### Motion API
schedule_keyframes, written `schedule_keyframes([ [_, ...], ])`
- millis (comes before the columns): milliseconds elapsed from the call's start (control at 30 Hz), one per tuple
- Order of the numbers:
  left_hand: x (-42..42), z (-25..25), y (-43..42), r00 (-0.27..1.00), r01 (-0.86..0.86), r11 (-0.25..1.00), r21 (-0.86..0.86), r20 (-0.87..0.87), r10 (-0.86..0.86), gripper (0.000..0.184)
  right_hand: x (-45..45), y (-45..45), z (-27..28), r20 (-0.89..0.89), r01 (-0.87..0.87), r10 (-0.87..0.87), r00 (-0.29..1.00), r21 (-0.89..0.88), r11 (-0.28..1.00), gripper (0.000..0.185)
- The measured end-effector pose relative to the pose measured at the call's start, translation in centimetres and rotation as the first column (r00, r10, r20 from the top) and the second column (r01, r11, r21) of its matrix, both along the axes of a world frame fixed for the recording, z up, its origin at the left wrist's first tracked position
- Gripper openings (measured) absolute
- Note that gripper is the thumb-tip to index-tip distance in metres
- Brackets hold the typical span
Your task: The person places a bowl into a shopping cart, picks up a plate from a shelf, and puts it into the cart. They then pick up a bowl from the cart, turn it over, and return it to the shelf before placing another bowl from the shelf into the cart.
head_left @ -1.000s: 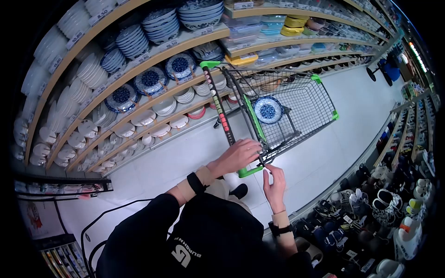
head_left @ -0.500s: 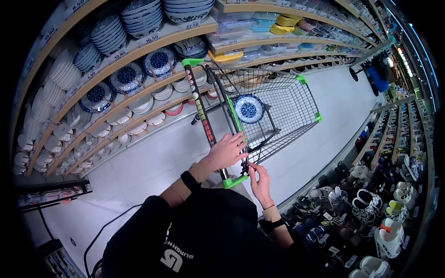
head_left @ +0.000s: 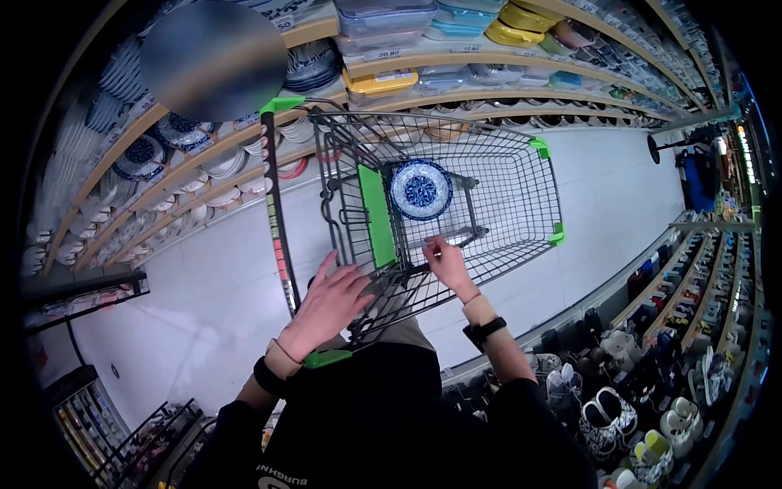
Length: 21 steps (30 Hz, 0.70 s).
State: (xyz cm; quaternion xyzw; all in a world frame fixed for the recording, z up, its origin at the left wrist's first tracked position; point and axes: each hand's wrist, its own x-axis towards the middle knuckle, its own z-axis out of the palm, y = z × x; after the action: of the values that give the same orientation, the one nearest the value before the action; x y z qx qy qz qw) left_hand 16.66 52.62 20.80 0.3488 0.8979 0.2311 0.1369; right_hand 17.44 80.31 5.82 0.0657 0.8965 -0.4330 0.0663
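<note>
My left hand (head_left: pixel 330 301) is open, its fingers spread over the handle end of the shopping cart (head_left: pixel 513 196), near the folding seat frame. My right hand (head_left: pixel 446 265) hovers over the near side of the basket, its fingers curled together with nothing visible in them. Just beyond it, a round plate (head_left: pixel 421 189) with a blue-and-white pattern lies face up in the basket. The seat's green panel (head_left: pixel 377 216) stands between the plate and my left hand. The cart handle (head_left: pixel 278 220) runs to the left of both hands.
Shelves on the far side hold stacked white dishes (head_left: pixel 228 163), blue patterned plates (head_left: pixel 140 157) and plastic containers (head_left: pixel 387 37). Shoes (head_left: pixel 607 420) line the rack at lower right. White floor (head_left: pixel 603 175) shows around the cart. A blurred round patch covers the upper left.
The seat panel has swung from folded up to a wider, open position. My left hand has shifted left with fingers spread; my right hand has moved up over the basket.
</note>
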Motion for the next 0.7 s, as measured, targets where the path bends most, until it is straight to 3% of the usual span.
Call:
schedule_keyframes([
  [33,-0.5,0.4,1.4,0.996,-0.029,0.999,-0.027,0.080,0.032,0.030,-1.5,1.6,-1.9,-0.007,-0.017,0.017,1.000,0.026,1.000,0.023],
  [167,-4.6,1.1,8.4,0.987,-0.121,0.992,0.029,0.113,0.117,0.035,-7.1,7.8,-10.2,0.040,0.041,-0.043,0.998,0.059,0.997,0.036],
  [233,-7.1,-0.8,12.5,0.971,-0.165,0.981,0.104,0.189,0.144,0.038,-9.3,10.3,-13.5,0.213,0.164,-0.184,0.960,0.106,0.981,0.043],
  [267,-8.3,-1.8,14.6,0.949,-0.229,0.965,0.125,0.251,0.192,0.039,-10.3,12.2,-19.9,0.325,0.308,-0.283,0.902,-0.026,0.951,0.049],
  [367,-12.1,-8.3,19.8,0.844,-0.436,0.883,0.176,0.420,0.333,0.042,-11.9,13.9,-19.0,0.538,0.644,-0.483,0.691,-0.152,0.750,0.053],
  [400,-13.1,-11.6,21.0,0.791,-0.523,0.835,0.172,0.462,0.400,0.042,-12.0,14.7,-20.9,0.528,0.666,-0.520,0.672,-0.122,0.736,0.058],
  [467,-14.4,-18.9,22.7,0.661,-0.681,0.717,0.146,0.544,0.517,0.041,-12.2,16.1,-24.7,0.425,0.537,-0.514,0.745,0.073,0.840,0.058],
  [500,-14.8,-22.0,23.0,0.525,-0.792,0.602,0.101,0.616,0.587,0.041,-12.2,16.5,-26.3,0.379,0.464,-0.496,0.781,0.179,0.868,0.058],
  [533,-15.0,-25.1,23.3,0.372,-0.880,0.473,0.041,0.680,0.632,0.041,-12.4,16.1,-24.1,0.294,0.416,-0.476,0.829,0.244,0.876,0.055],
  [600,-14.4,-35.0,22.5,0.019,-0.955,0.236,-0.181,0.755,0.655,0.039,-13.0,16.3,-25.2,0.297,0.434,-0.452,0.841,0.127,0.892,0.052],
  [633,-14.3,-36.9,22.3,-0.095,-0.949,0.176,-0.260,0.772,0.629,0.041,-13.1,16.4,-25.8,0.302,0.436,-0.435,0.848,0.067,0.897,0.050],
  [700,-14.6,-39.6,21.8,-0.268,-0.850,0.182,-0.494,0.704,0.657,0.046,-14.2,16.5,-27.5,0.305,0.381,-0.372,0.877,0.035,0.924,0.049],
])
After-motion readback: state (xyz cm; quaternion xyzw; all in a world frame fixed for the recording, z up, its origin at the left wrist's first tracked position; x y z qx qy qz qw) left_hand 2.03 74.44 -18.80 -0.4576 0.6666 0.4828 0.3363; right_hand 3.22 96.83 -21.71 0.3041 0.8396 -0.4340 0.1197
